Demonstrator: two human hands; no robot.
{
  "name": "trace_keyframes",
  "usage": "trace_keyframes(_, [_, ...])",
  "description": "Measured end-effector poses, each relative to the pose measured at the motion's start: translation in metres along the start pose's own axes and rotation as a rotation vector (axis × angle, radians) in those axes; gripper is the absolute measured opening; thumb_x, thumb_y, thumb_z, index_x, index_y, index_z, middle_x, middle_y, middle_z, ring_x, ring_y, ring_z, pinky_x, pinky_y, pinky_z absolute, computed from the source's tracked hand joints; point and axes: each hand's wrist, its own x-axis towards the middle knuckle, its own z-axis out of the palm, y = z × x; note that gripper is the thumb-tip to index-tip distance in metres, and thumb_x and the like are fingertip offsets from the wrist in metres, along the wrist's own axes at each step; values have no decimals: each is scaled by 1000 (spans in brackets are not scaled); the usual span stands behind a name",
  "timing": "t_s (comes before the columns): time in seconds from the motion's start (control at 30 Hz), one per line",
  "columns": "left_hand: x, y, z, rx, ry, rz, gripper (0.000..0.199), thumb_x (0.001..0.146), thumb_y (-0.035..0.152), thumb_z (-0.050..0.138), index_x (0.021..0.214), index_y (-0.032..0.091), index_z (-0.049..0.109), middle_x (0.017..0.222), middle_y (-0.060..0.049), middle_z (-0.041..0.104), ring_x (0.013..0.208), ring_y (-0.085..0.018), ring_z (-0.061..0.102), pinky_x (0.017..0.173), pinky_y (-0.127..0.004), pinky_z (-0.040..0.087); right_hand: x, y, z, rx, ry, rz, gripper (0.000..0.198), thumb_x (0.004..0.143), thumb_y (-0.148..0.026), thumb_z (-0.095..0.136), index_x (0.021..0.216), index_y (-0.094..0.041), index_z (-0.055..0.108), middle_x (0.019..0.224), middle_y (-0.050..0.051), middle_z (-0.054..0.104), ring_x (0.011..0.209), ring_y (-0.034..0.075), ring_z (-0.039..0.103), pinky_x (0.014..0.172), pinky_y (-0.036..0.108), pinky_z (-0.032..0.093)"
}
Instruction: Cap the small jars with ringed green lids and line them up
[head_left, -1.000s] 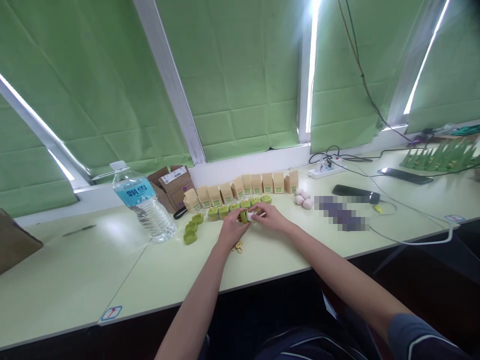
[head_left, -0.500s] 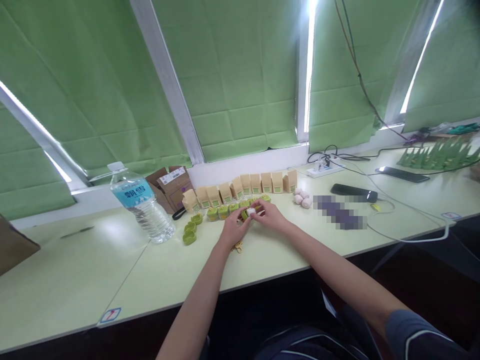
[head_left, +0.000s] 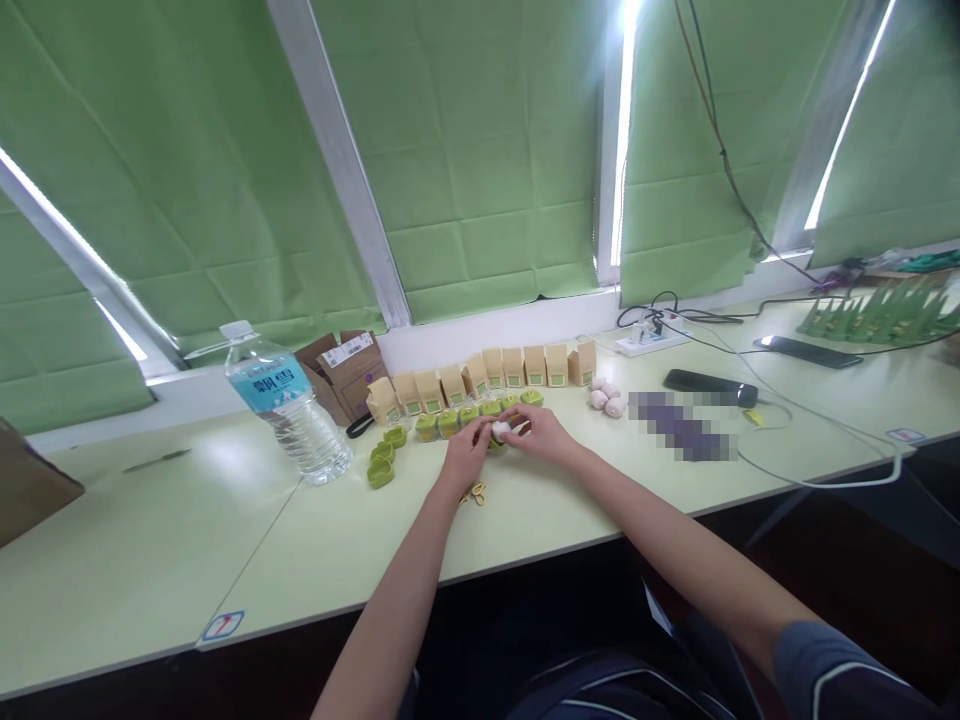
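My left hand (head_left: 466, 457) and my right hand (head_left: 543, 437) meet over the table, fingertips pinched from both sides around a small whitish ball (head_left: 500, 430). A green cup-shaped piece (head_left: 496, 445) shows just below the ball, partly covered by my fingers; whether it is held or resting cannot be made out. Behind my hands runs a row of small clear cups with green lids (head_left: 448, 424). Three open green cup pieces (head_left: 381, 472) lie to the left. Yellow-handled scissors (head_left: 478, 492) lie near my left wrist, partly hidden. Several pale pinkish balls (head_left: 614, 407) are clustered to the right.
Small brown paper boxes (head_left: 513, 367) line the back, beside an open cardboard box (head_left: 351, 375). A large water bottle (head_left: 289, 405) stands at left. On the right are a black phone-like device (head_left: 710, 387), a power strip (head_left: 651, 342), a blurred-out patch and a white cable (head_left: 825, 482).
The whitish ball has risen slightly between my fingertips, and the green piece now shows beneath it instead of at its left. My arms have hardly moved.
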Motion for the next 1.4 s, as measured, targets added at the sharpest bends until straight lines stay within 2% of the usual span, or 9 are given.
trace_keyframes(0.13, [-1, 1, 0, -3, 3, 0, 35, 95, 37, 43, 116, 23, 67, 82, -2, 71, 71, -17, 62, 68, -27, 47, 0, 1, 2, -31, -8, 4, 25, 76, -27, 73, 98, -19, 68, 97, 5, 74, 77, 16, 70, 66, 26, 56])
trace_keyframes(0.27, [-1, 1, 0, 13, 24, 2, 34, 94, 37, 44, 113, 22, 68, 79, -2, 70, 67, -17, 60, 64, -26, 45, 0, 2, 4, -46, 9, -10, 24, 75, -28, 72, 97, -19, 69, 97, 5, 74, 76, 16, 70, 63, 26, 55])
trace_keyframes(0.5, [-1, -1, 2, 30, 35, -8, 33, 94, 34, 44, 113, 23, 69, 82, -2, 71, 70, -17, 61, 66, -27, 45, -1, 1, 7, -46, -18, 4, 22, 73, -29, 75, 92, -19, 71, 89, 4, 74, 70, 15, 69, 61, 25, 54])
trace_keyframes(0.73, [0, -2, -2, -52, 54, -58, 39, 92, 44, 49, 115, 21, 70, 80, -2, 72, 67, -17, 60, 65, -28, 47, -1, 6, 8, -77, -10, -42, 22, 76, -29, 74, 96, -20, 74, 97, 5, 74, 74, 15, 69, 65, 26, 55])
trace_keyframes(0.87, [1, -4, -1, -98, -6, -60, 41, 90, 47, 53, 119, 22, 69, 87, -2, 74, 75, -18, 64, 73, -30, 51, -1, 6, 6, -118, -10, -29, 25, 78, -28, 73, 102, -21, 72, 96, 4, 75, 74, 16, 70, 68, 27, 56])
trace_keyframes(1.0, [2, -8, 1, -138, -18, -58, 41, 91, 46, 51, 120, 23, 70, 104, -5, 75, 89, -20, 67, 82, -33, 54, -2, 4, 4, -102, -8, 0, 27, 78, -31, 73, 102, -20, 70, 99, 5, 74, 78, 17, 70, 70, 29, 57])
trace_keyframes(1.2, [2, -9, 1, -149, -41, -45, 42, 91, 45, 51, 118, 21, 71, 108, -7, 75, 96, -23, 68, 91, -39, 54, -1, 10, 6, -138, -24, -113, 26, 78, -30, 72, 103, -21, 69, 103, 5, 73, 86, 18, 68, 79, 32, 58])
trace_keyframes(1.4, [2, -5, 1, -21, -18, 67, 37, 95, 35, 45, 119, 22, 70, 118, -5, 72, 112, -22, 65, 101, -38, 49, -1, 6, 6, -138, 18, -198, 25, 81, -32, 69, 105, -21, 71, 104, 5, 73, 93, 20, 67, 81, 34, 58])
